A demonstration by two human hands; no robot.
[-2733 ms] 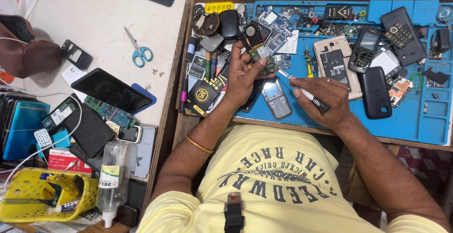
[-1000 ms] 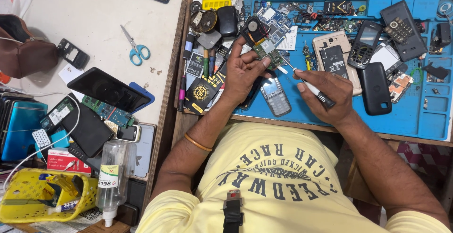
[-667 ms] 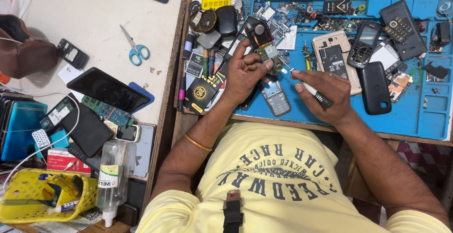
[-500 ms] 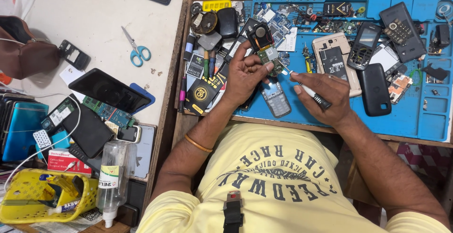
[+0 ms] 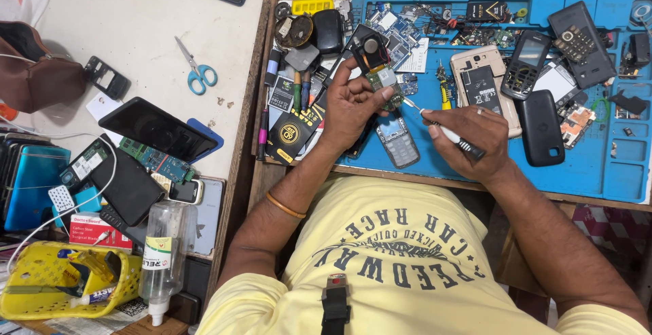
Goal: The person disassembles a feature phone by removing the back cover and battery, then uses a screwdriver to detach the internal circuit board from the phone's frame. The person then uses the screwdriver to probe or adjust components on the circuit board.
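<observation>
Blue repair mat [image 5: 475, 165], cluttered: left hand [image 5: 353, 104] pinches a small circuit board [image 5: 384, 84] above the grey phone [image 5: 397, 141]; right hand [image 5: 468, 141] grips a screwdriver [image 5: 441, 130], tip at the board. A slip could gouge it.

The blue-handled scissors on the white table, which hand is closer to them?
Left. The left hand holds a small circuit board just across the tray's wooden edge from the scissors; the right hand, holding a screwdriver, is farther away.

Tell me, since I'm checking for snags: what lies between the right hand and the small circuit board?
Head view: only the screwdriver's thin metal shaft spans from the right hand to the small circuit board pinched in the left hand.
</observation>
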